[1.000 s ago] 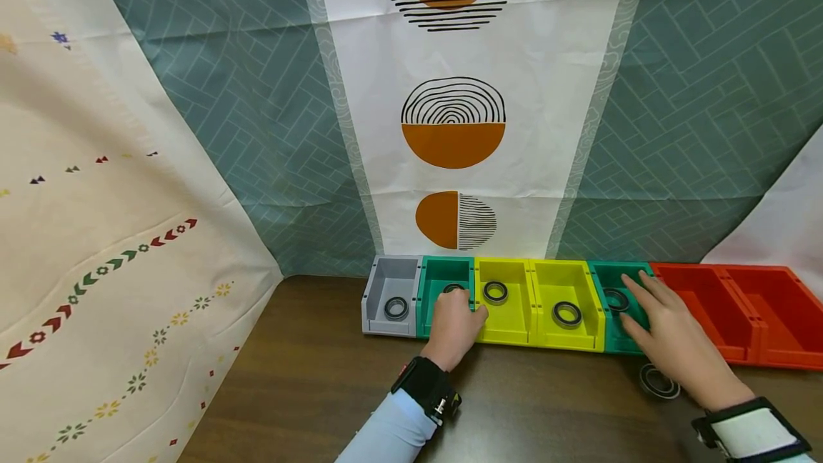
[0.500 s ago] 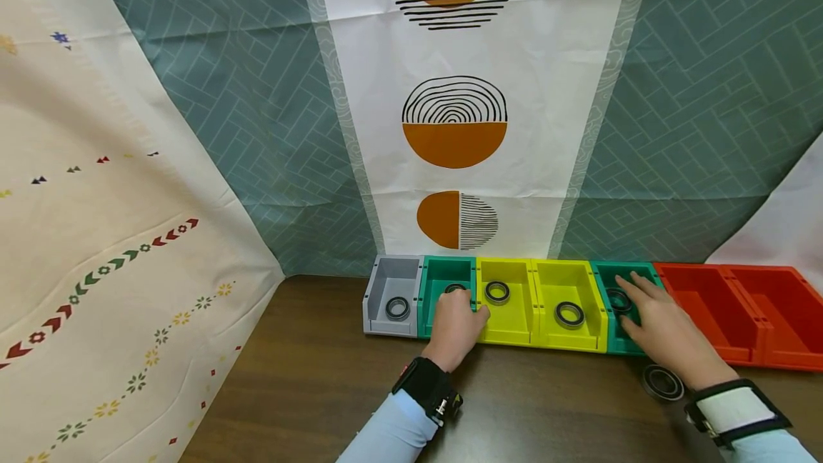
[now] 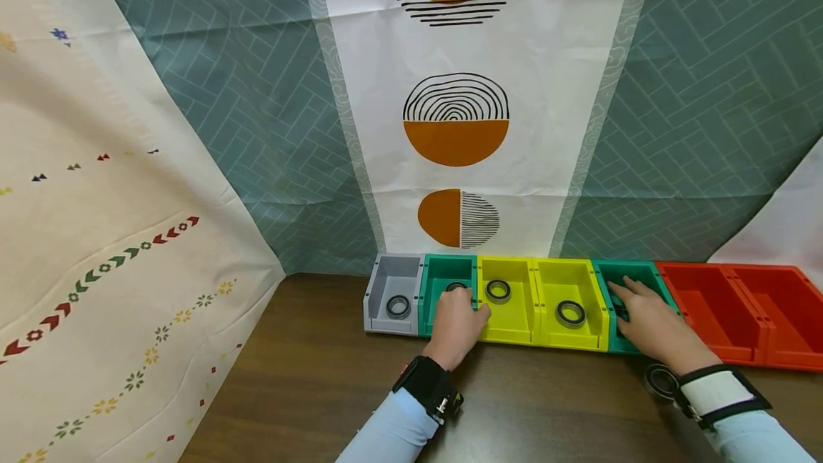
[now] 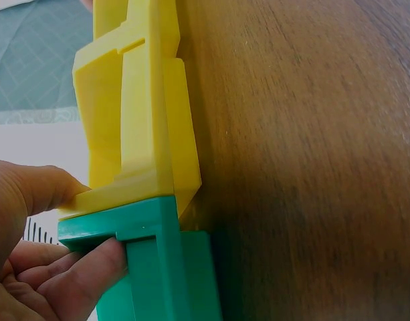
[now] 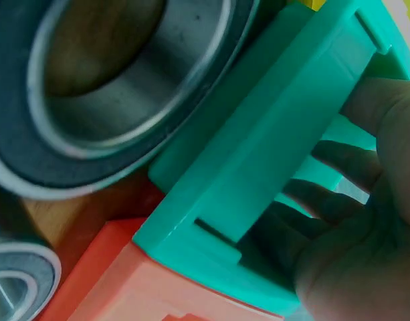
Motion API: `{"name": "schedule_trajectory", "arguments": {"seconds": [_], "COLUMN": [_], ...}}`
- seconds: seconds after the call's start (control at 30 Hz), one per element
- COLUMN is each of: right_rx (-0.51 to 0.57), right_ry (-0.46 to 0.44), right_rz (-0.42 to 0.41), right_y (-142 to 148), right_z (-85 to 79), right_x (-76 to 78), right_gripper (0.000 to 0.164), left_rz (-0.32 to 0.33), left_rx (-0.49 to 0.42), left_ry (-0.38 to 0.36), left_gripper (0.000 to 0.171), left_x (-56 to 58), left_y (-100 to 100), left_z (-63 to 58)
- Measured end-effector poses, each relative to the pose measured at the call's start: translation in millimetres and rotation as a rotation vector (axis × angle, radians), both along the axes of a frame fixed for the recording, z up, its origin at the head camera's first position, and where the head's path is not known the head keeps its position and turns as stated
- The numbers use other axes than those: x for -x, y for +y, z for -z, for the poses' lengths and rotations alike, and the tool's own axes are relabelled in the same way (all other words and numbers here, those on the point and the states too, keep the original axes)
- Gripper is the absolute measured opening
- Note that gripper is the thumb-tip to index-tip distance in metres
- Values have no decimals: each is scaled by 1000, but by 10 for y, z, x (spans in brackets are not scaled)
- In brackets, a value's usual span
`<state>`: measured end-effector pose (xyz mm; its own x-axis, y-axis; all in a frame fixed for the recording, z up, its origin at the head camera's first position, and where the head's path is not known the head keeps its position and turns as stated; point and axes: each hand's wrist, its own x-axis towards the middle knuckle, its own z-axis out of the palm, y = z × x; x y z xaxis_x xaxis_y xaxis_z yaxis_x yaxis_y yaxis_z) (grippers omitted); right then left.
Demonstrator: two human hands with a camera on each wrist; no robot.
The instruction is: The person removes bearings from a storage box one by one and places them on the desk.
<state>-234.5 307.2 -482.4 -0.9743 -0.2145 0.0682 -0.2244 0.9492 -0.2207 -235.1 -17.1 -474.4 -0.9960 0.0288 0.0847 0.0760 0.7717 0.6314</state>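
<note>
My left hand [image 3: 455, 327] pinches the divider between the left green bin [image 4: 151, 217] and the yellow bin [image 4: 141, 120], thumb on the yellow side and fingers on the green. A ball bearing [image 3: 455, 285] peeks out past that hand in the green bin. My right hand [image 3: 657, 327] reaches down into the right green bin [image 5: 271, 154], its fingers spread and slightly bent. They cover most of a bearing lying in there. Just below the right wrist another bearing [image 3: 659, 381] lies on the table; it looms large in the right wrist view, with a second bearing [image 5: 41, 274] beside it.
The bins stand in one row along the back of the brown table [image 3: 308, 370]. Single bearings lie in the grey bin [image 3: 371, 316] and both yellow bins. Two red bins [image 3: 761, 338] end the row at right. Patterned cloth [image 3: 212, 141] hangs behind.
My right hand has moved left and down into the right green bin, and now hides most of the bearing there. My left hand has kept its hold on the divider.
</note>
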Motion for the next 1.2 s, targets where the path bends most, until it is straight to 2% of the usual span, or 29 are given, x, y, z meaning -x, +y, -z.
{"name": "schedule_trajectory", "arguments": {"seconds": [0.2, 0.5, 0.77, 1.07, 1.2], "right_rx": [18, 28, 12, -8, -7], "right_ry": [-56, -133, -127, -44, -44], "right_rz": [23, 71, 59, 33, 38], "right_y": [-4, -28, -30, -52, -66], "right_z": [25, 54, 70, 98, 106], "right_x": [45, 98, 113, 97, 95], "right_gripper": [64, 62, 59, 49, 49], "left_rz": [-7, 6, 9, 3, 4], "left_rx": [-8, -8, -10, -17, -12], "left_ry": [-26, 7, 9, -2, 14], "left_gripper": [34, 33, 32, 32, 31], "left_x": [20, 25, 24, 4, -5], "left_y": [9, 9, 1, 0, -6], "left_z": [-28, -31, -30, -14, -9]}}
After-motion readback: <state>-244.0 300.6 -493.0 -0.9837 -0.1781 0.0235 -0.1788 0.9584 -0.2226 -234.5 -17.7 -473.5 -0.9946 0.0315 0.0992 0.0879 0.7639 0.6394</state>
